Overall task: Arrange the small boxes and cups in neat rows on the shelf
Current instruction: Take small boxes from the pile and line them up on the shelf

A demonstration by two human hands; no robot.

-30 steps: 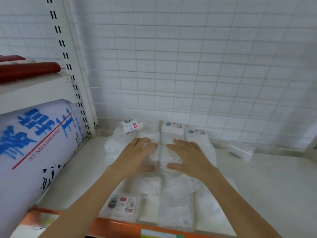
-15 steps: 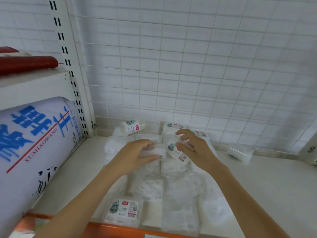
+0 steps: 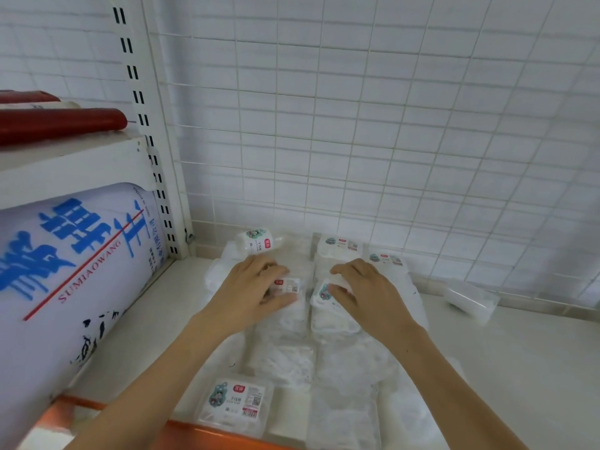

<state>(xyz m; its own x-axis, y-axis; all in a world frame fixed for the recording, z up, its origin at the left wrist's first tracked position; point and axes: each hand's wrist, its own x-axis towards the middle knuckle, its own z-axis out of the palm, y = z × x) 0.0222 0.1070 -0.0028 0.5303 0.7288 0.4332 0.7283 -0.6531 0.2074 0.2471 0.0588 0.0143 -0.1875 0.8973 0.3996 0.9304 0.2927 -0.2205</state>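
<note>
- Boxes of clear plastic packed with white contents lie flat in rows on the cream shelf (image 3: 519,368); some carry a small label with a red logo and teal figure
- Left hand (image 3: 256,292) has fingers curled over one labelled box (image 3: 289,287), thumb at its near edge
- Right hand (image 3: 363,290) pinches a second box (image 3: 324,297), tilted, between thumb and curled fingers
- Five labels face up; the exact count of boxes is hard to tell
- Two cups lie on their sides: a labelled cup (image 3: 258,242) at the back left, a clear cup (image 3: 470,300) well apart on the right
</note>
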